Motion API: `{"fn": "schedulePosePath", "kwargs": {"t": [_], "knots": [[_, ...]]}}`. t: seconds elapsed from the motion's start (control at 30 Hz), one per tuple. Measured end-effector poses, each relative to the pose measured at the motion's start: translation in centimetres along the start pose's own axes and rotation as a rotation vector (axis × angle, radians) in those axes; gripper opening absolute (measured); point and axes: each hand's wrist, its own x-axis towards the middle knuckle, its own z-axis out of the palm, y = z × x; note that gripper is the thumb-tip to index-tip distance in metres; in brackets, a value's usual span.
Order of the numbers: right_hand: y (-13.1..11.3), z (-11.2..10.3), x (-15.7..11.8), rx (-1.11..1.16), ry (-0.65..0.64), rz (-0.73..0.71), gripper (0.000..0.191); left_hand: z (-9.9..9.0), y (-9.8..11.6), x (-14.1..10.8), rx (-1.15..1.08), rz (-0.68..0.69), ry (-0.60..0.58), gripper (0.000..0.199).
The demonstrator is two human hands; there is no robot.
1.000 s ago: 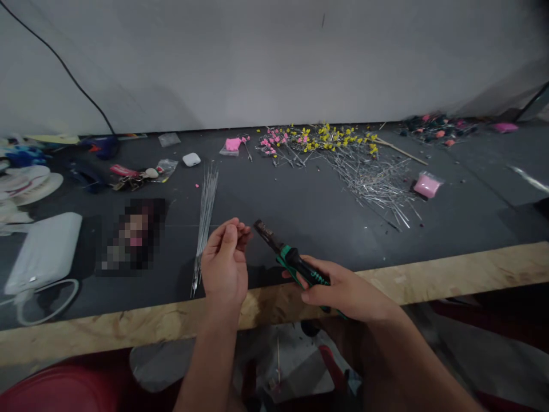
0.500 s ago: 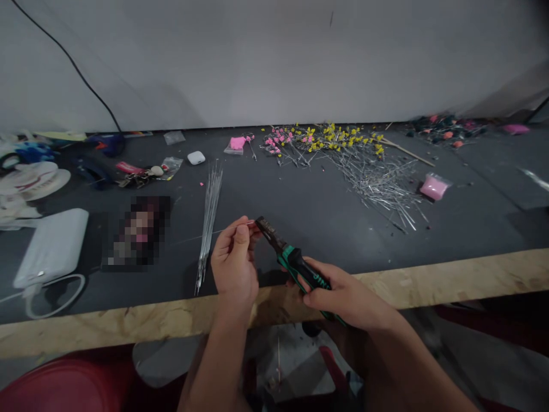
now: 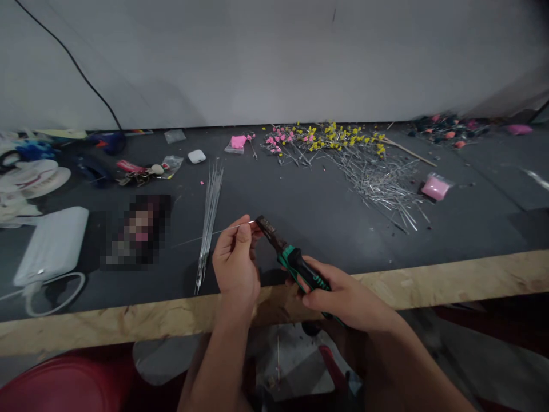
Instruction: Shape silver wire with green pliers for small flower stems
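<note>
Between the thumb and fingers of my left hand (image 3: 237,254) is a thin metal wire (image 3: 193,239), its long end reaching out to the left. My right hand (image 3: 330,289) is wrapped around the black and green handles of a pair of pliers (image 3: 291,257). The dark jaws meet the wire's short end just beyond my left fingertips. Left of my left hand lies a bundle of straight wires (image 3: 210,217) on the dark tabletop. Part of the right fingers is hidden behind the handles.
Cut wires (image 3: 381,186) lie heaped at the right, below yellow and pink-tipped stems (image 3: 330,136). A pink clay packet (image 3: 436,186) sits beside them. At left are a white power bank (image 3: 55,246), keys (image 3: 139,174) and an earbud case (image 3: 197,156). The wooden table edge (image 3: 150,320) runs in front.
Both hands stay almost in place, with the pliers still at the wire's end. The wire near the jaws looks brighter and its long end shows more clearly at left.
</note>
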Motion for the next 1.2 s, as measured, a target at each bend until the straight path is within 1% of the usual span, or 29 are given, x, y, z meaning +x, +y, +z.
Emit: {"fn": "schedulePosePath", "kwargs": {"t": [0.3,0.57,0.7,0.9,1.2], "knots": [[0.2,0.26,0.17,0.015,-0.003,0.023,0.012,-0.06,-0.16,0.08,0.025,-0.004,0.014,0.016],[0.26,0.32,0.15,0.036,-0.019,0.011,0.012,-0.03,-0.22,0.1,0.05,0.028,0.03,0.017],[0.37,0.35,0.16,0.045,-0.017,0.016,0.013,-0.12,-0.29,0.14,0.06,0.02,0.031,0.017],[0.48,0.48,0.15,0.073,-0.023,0.029,0.012,-0.08,-0.3,0.09,0.038,0.019,0.027,0.017],[0.15,0.5,0.15,0.006,-0.018,0.009,0.013,-0.33,-0.38,-0.01,0.077,0.059,0.029,0.015]]}}
